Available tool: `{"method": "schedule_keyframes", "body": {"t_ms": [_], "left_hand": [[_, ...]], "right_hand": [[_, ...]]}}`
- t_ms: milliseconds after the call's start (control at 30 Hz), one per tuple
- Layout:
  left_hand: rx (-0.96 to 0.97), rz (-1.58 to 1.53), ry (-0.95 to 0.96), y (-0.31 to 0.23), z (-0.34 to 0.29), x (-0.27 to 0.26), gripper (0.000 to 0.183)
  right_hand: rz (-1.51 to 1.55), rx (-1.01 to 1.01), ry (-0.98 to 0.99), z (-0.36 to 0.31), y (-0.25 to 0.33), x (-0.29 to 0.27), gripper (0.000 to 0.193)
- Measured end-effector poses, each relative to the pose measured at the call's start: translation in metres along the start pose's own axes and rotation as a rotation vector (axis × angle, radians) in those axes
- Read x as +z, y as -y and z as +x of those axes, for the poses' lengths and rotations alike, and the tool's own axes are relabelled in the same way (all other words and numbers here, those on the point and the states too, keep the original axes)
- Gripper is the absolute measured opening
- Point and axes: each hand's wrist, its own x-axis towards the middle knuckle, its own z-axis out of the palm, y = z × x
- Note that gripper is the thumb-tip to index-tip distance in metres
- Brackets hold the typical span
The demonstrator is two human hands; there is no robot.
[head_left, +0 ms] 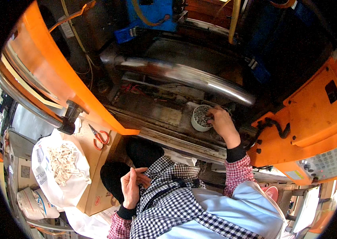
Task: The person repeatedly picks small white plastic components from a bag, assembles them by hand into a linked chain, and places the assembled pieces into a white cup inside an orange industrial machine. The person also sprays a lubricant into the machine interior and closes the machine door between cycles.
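Grip, right hand (224,124): fingertips dipped among metal pieces (201,114); whether pinching any, I couldn't tell.
White tub (198,126): sat right of centre, probably for easy reach.
Left hand (130,189): lay loosely curled, lower centre-left, apparently idle.

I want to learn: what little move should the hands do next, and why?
Maybe the right hand should pick out some small grey pieces: its fingers dip into the white tub holding them, while the left hand is well away.
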Motion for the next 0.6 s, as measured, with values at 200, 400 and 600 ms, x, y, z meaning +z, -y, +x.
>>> {"method": "schedule_keyframes", "body": {"t_ms": [200, 400, 600], "left_hand": [[0.001, 0.049, 0.042, -0.002, 0.002, 0.007, 0.054], [-0.008, 0.067, 0.066, -0.003, 0.003, 0.01, 0.053], [-0.018, 0.071, 0.055, 0.0, 0.004, 0.011, 0.053]], "right_hand": [[0.074, -0.041, -0.051, -0.001, -0.003, -0.001, 0.014], [0.082, -0.024, -0.072, -0.003, -0.009, 0.003, 0.013], [0.081, -0.073, -0.036, -0.007, 0.004, -0.012, 0.019]]}}
